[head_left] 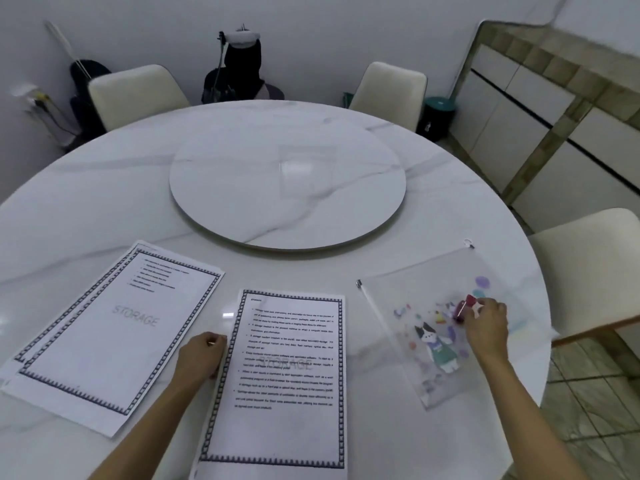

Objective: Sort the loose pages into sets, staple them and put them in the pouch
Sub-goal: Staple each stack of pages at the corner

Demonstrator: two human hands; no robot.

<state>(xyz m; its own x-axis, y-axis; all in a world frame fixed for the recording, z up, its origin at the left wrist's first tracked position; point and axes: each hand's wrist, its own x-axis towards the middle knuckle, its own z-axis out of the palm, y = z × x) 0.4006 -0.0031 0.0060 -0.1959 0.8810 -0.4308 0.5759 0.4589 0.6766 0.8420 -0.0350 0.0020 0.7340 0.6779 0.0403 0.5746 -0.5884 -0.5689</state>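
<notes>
At the lower left of the frame a stack of pages [114, 334] lies on the white marble table [104, 202]. It has at least two sheets, slightly offset, each with a dark patterned border. The top sheet has a few lines of text and a pale "STORAGE" watermark.

Just right of it, at lower centre, the left hand [201, 356] rests with curled fingers against the left edge of a second set of pages [287, 375]. This set lies flat, and its top sheet is full of text. Whether the fingers pinch the paper or only touch its edge cannot be told.

Above the pages, in the middle of the frame, a round turntable [287, 181] sits on the table.

At the right, a translucent pouch [433, 327] lies flat and at an angle, near the table's edge. It is printed with a cartoon cat and coloured spots. A zip runs along its upper edge, with the pull ring [467, 242] at the far corner. Whether anything is inside cannot be told.

The right hand [486, 323] is over the pouch's right half, its fingers closed around a small red stapler [464, 308].

Cream chairs [588, 265] stand around the table, and a dark green bin [438, 116] sits at the upper right.
</notes>
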